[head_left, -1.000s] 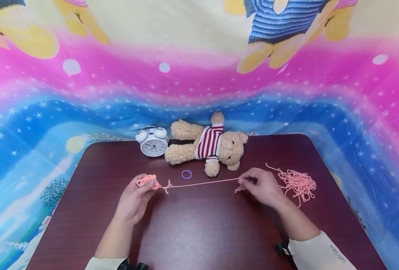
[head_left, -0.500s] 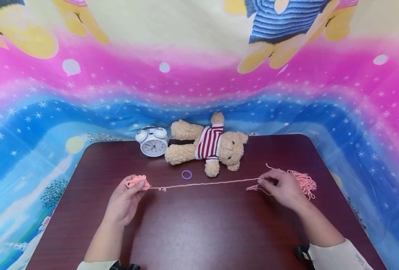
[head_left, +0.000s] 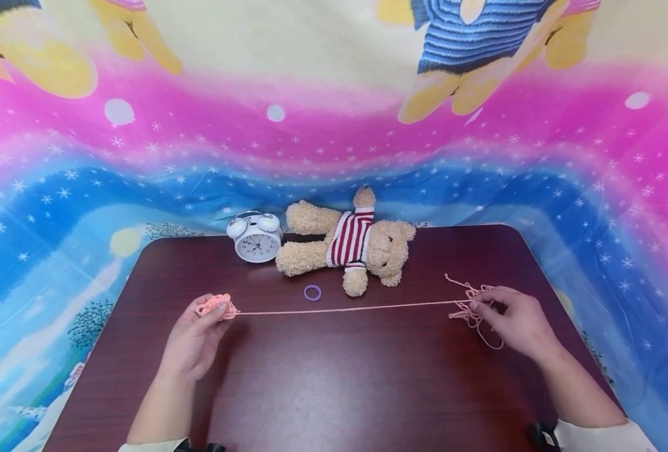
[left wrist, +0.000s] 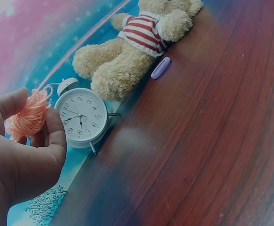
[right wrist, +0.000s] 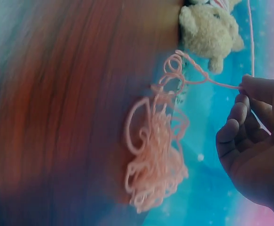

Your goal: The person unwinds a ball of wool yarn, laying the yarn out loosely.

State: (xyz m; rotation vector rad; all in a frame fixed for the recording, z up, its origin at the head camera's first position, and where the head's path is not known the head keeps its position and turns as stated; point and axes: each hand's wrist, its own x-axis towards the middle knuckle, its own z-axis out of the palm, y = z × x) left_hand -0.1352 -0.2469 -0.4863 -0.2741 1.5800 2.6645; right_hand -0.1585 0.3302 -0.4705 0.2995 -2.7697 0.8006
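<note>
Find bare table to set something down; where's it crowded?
Widest: near middle of the table, in front of the taut strand. Smaller: back left, beside the alarm clock; back right, between teddy bear and loose yarn. Crowded: back middle, clock next to bear, purple ring in front; and around the right hand, by that yarn.

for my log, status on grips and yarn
Left grip holding wound pink yarn bundle. Right grip pinching taut pink yarn strand. Nothing visibly blocks strand; tangled pink yarn heap near right grip.
</note>
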